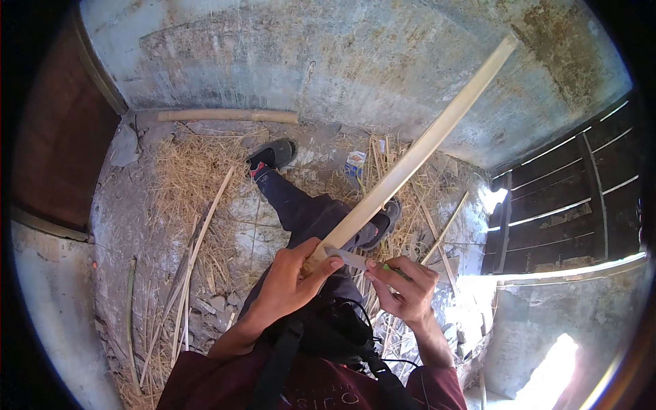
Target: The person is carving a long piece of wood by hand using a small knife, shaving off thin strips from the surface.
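In the middle of the head view, the wooden strip, long, flat and pale, slants from the wearer's lap up to the right, its far end seen against the grey wall. I see the left hand closed around the strip's near end, its thumb extended toward the knife. The right hand pinches the knife between thumb and fingers; a bit of green shows at its grip. The grey blade lies across the strip near its lower end, just beside the left thumb; whether thumb and blade touch, I cannot tell.

Below the hands I note a maroon shirt, a black strap and a black pouch. Beyond them are dark trousers and two dark shoes, one partly covered by the strip from this angle.

On the floor I find loose straw, thin pale sticks to the left, and a small blue-and-white packet between the shoes and the wall. A bamboo pole lies along the wall's foot. To the right, light enters through gaps in dark slats; at upper left stands a brown panel.
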The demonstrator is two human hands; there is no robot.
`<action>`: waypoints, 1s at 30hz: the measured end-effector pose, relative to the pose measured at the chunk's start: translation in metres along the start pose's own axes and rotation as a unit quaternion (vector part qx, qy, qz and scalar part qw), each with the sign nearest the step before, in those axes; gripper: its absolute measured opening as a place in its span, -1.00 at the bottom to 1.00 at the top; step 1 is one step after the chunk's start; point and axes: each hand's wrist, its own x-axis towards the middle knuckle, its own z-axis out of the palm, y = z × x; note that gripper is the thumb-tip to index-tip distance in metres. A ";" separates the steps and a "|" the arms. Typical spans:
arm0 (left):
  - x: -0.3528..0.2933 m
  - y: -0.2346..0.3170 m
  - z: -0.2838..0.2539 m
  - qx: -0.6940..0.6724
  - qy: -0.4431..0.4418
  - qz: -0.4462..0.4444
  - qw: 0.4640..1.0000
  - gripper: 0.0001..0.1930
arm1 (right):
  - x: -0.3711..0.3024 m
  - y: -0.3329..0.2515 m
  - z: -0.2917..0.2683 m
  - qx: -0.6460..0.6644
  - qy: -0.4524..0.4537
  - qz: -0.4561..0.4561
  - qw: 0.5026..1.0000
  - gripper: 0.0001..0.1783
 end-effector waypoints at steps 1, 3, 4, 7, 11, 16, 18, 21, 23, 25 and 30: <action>0.000 0.001 -0.001 0.008 -0.003 -0.006 1.000 -0.62 | -0.001 0.000 0.000 -0.007 0.001 0.000 1.000 -0.73; 0.002 0.005 -0.003 0.024 -0.008 -0.018 1.000 -0.61 | -0.004 0.000 0.000 -0.020 0.002 -0.001 1.000 -0.72; 0.001 0.003 -0.003 0.018 -0.002 -0.018 1.000 -0.63 | -0.005 0.000 0.001 -0.019 0.001 0.003 1.000 -0.72; 0.001 -0.002 -0.001 0.026 0.007 -0.016 1.000 -0.65 | -0.005 -0.001 0.001 -0.013 0.003 0.015 1.000 -0.71; 0.002 -0.001 0.005 0.057 0.024 0.019 0.998 -0.62 | 0.002 -0.003 -0.001 -0.016 0.017 0.017 1.000 -0.72; 0.003 0.001 0.006 0.062 0.036 0.053 0.996 -0.58 | 0.001 -0.001 -0.001 -0.029 0.041 0.001 0.999 -0.71; 0.003 0.001 0.007 0.061 0.035 0.054 0.996 -0.57 | 0.002 -0.001 -0.002 -0.032 0.042 -0.001 0.999 -0.71; 0.002 0.007 0.005 0.075 0.028 0.047 0.996 -0.56 | -0.001 0.001 -0.002 -0.041 0.050 0.000 0.998 -0.71; 0.002 0.008 0.003 0.088 0.022 0.035 0.995 -0.63 | -0.001 0.002 -0.003 -0.042 0.051 -0.003 0.998 -0.71; 0.002 0.009 0.001 0.097 0.015 0.026 0.995 -0.64 | 0.000 0.002 -0.004 -0.048 0.058 -0.004 0.997 -0.72; 0.003 0.014 0.000 0.115 0.012 0.048 0.992 -0.54 | 0.007 0.004 -0.014 -0.080 0.087 0.023 0.993 -0.85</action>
